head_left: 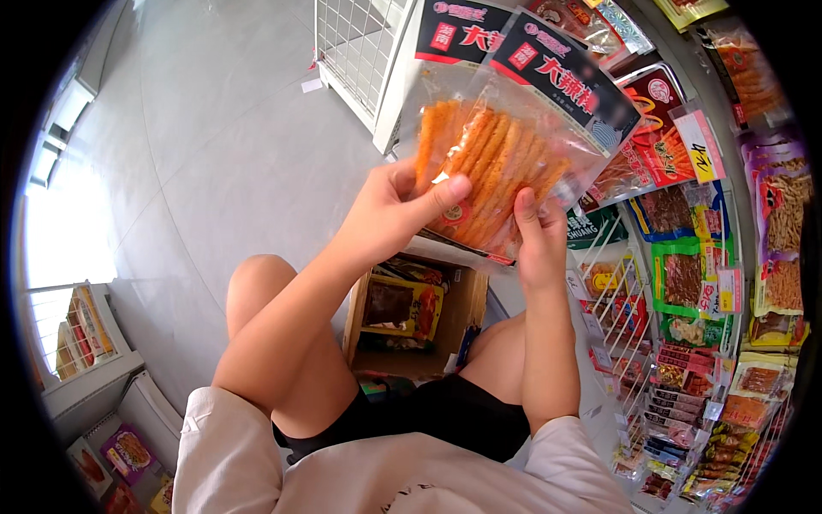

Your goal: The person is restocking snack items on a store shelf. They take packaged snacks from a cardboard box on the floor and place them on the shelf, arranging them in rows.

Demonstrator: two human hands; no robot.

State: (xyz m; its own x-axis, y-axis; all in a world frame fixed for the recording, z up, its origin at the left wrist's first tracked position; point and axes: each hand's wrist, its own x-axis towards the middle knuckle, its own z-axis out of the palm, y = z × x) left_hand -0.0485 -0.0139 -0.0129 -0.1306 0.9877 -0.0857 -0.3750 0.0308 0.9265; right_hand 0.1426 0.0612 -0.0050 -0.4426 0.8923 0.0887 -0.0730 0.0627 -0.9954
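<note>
Upper centre of frame: two clear snack packets with dark printed headers, fanned one over the other. Front packet (505, 176) lies to the right, tilted, header toward upper right; long orange sticks show through its window. Rear packet (438, 120) peeks out along the left edge, same kind of sticks, header at the top of frame.

Left hand (390, 214) clamps the pair at the lower left side, thumb laid across the front film, fingers mostly hidden behind. Right hand (541, 244) grips the lower right edge, thumb on the front; its other fingers largely out of sight. Hands near each other, not touching, the packets bridging them.

Below the hands, centre of frame: cardboard box (465, 308) between the person's bare legs, a brown-and-yellow packet (402, 308) and others inside. Black shorts (419, 420), pale shirt (411, 475) at the lower edge.

Right side: white wire rack (635, 377) crowded with packets; a green-edged packet (682, 274) at mid-height, a red packet (638, 167) just right of the held pair. Price tag (699, 141) beside that one.

Top centre: white wire stand (355, 60) on grey floor (214, 128). Lower left: shelf goods, among them a purple packet (128, 454).
</note>
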